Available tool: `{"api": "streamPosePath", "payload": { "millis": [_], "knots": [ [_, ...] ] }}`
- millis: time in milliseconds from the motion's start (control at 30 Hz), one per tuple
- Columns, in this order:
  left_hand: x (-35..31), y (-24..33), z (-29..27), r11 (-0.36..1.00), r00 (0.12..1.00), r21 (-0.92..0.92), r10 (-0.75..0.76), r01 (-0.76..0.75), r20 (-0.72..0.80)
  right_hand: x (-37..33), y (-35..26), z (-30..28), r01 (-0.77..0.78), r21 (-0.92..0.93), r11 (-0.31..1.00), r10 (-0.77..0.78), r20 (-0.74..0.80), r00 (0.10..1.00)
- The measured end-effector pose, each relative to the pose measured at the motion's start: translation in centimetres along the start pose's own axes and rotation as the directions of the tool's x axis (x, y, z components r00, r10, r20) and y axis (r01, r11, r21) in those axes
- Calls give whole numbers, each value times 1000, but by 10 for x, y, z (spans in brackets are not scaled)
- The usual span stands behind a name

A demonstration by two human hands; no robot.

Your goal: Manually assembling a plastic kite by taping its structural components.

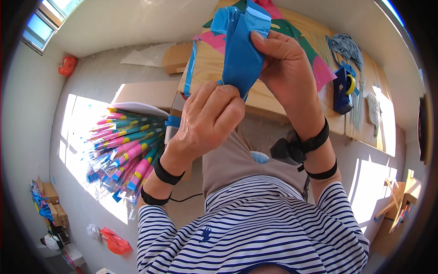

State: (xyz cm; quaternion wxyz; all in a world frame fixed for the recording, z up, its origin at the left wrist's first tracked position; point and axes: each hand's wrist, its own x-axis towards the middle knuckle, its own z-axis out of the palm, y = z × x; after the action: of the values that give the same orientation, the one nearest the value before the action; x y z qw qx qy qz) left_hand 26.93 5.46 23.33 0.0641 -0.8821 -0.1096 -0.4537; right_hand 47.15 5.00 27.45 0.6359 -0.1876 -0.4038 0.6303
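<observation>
Above the wooden table's near edge I hold a folded piece of shiny blue plastic film [242, 57] between both hands. My right hand [287, 61] pinches its upper right side, thumb in front and fingers behind. At its lower end the curled fingers of my left hand [212, 112] grip it, and the fingertips are partly hidden. The film hangs in layered folds, with loose flaps at the top. Beneath it on the table lie pink and green sheets [296, 32]. A narrow blue strip [190, 68] hangs at the table's left edge.
On the wooden table [337, 121], to the right, stand a dark blue tape dispenser [343, 91] with yellow tape, thin rods [357, 107] and a grey cloth [346, 45]. Many wrapped colourful bundles [127, 146] fan out at my left. Red bags [116, 241] and cardboard boxes lie on the floor.
</observation>
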Motion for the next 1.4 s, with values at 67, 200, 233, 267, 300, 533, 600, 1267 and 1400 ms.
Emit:
{"api": "streamPosePath", "payload": {
  "millis": [67, 200, 233, 267, 300, 533, 600, 1267, 1400],
  "knots": [
    [-16, 4, 4, 993, 994, -93, -70, 78, 84, 1, -11, -1, 72, 39, 997, -71, -20, 997],
    [-67, 19, 12, 928, 961, -259, -235, 266, 144, 2, -25, -8, 67, -7, 998, -67, -150, 986],
    [-73, 21, 12, 897, 949, -310, -284, 314, 139, 0, -25, -13, 37, -9, 999, -38, -141, 989],
    [-77, 25, 13, 887, 942, -318, -305, 334, 140, -1, -24, -9, 52, -23, 998, -55, -163, 985],
    [-79, 29, 14, 879, 939, -329, -319, 345, 131, -1, -23, -1, 66, -37, 997, -72, -184, 980],
    [-46, 32, 1, 808, 849, -294, -527, 511, 28, 5, 23, 23, 83, -213, 974, -135, -245, 960],
    [-47, 23, 5, 854, 875, -202, -483, 480, 37, 5, 21, 24, 97, -224, 970, -154, -251, 956],
    [1, -39, 18, -141, 790, -878, -391, 457, 473, -2, -34, 38, -104, -127, 986, 98, -53, 994],
    [19, -36, 20, -89, 758, -775, -165, 626, 631, 12, -27, 9, -110, -81, 991, 117, 80, 990]
  ]
}}
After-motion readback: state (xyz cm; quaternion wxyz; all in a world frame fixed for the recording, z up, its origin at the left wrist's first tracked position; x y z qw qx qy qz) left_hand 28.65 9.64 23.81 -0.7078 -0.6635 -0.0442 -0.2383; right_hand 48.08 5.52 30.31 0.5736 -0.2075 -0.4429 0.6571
